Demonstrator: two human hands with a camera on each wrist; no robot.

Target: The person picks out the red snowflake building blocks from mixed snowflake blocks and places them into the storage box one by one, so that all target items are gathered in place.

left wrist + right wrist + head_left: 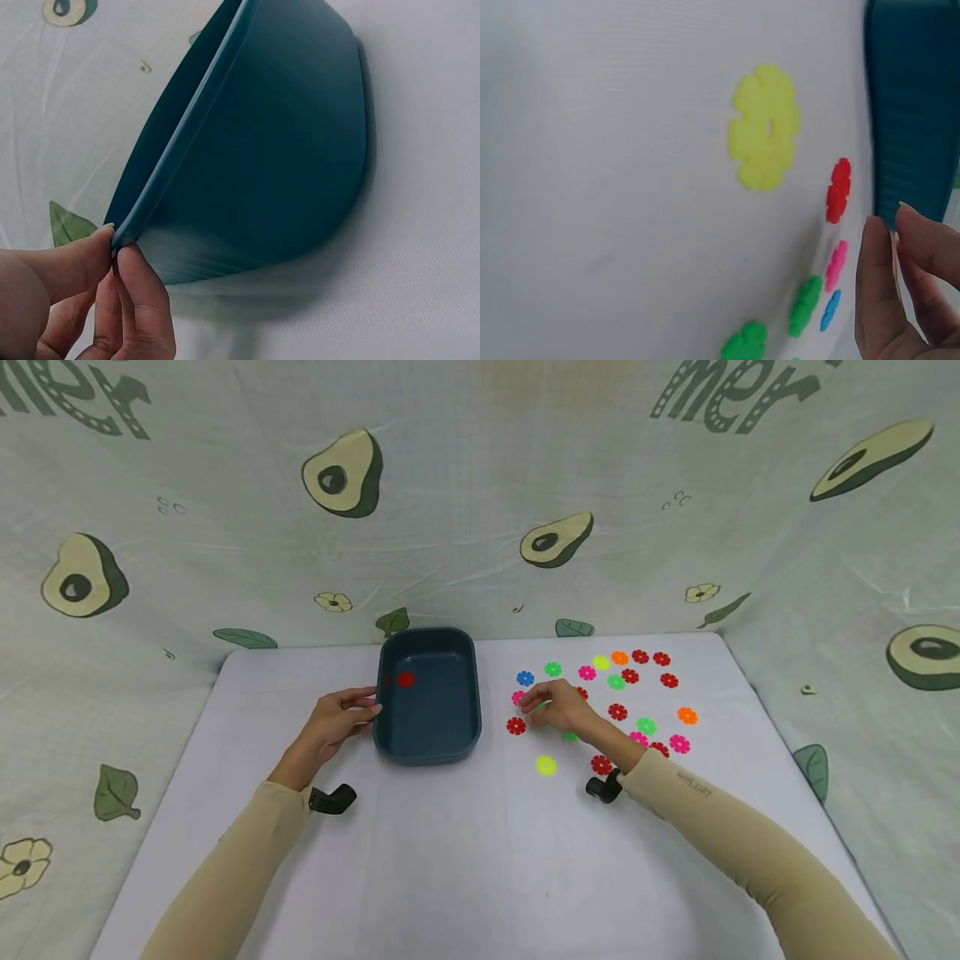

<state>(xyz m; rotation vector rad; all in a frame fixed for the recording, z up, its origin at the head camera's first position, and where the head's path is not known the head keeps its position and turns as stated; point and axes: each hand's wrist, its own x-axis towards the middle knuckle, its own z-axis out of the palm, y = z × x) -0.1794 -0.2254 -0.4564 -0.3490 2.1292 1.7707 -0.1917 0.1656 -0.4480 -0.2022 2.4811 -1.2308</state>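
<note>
My left hand (339, 724) pinches the left rim of a dark blue rectangular bin (438, 718); the left wrist view shows thumb and fingers on the bin's edge (187, 124). Inside the bin lies one red notched disc (406, 679). My right hand (561, 706) hovers over the scattered plastic discs, near a pink disc (517, 697) and a red disc (516, 726). In the right wrist view its thumb and forefinger (881, 277) stand slightly apart, with nothing visible between them. A yellow disc (765, 127) lies on the table there.
Several more discs lie right of the bin, among them a blue disc (525, 678), a green disc (553, 669) and an orange disc (687, 716). The white table (450, 860) meets an avocado-printed cloth (450, 560) at the back and sides.
</note>
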